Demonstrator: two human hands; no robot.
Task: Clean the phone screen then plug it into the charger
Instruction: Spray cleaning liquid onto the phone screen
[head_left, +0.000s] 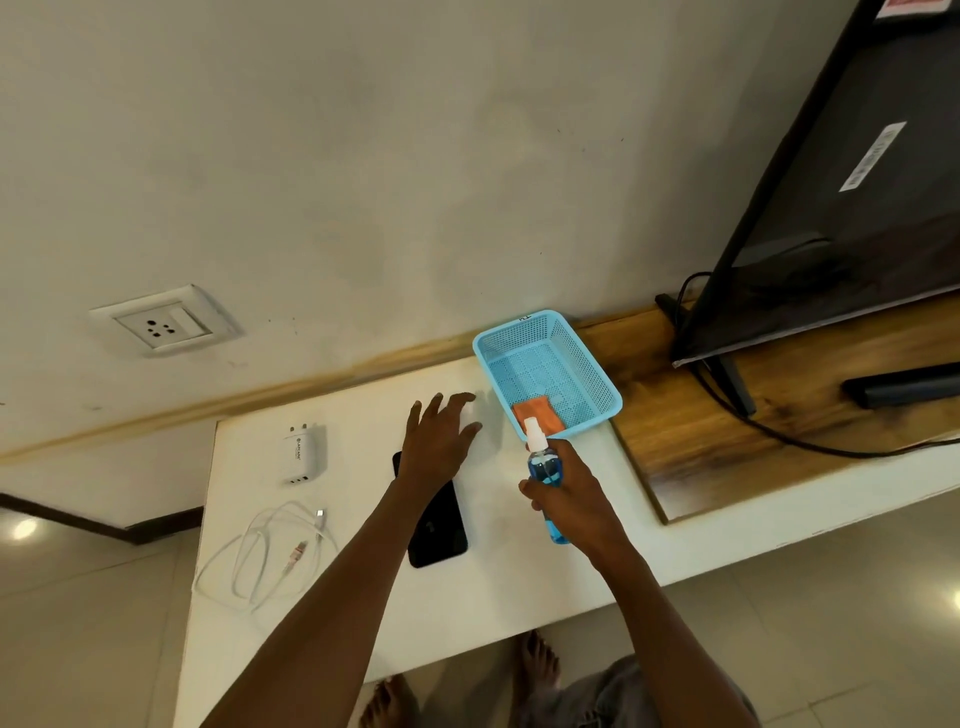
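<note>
On the white tabletop (519, 571) the phone (439, 525) lies screen-up, partly under the open, spread left hand (441, 436). Beside it, the right hand (566, 493) grips the spray bottle (545, 470); overspraying could push liquid into the phone's ports.

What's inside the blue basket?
An orange cloth lies in the near corner of the blue basket. The spray bottle in the right hand covers part of the cloth.

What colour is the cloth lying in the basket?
Orange cloth, in the light blue basket; head view.
</note>
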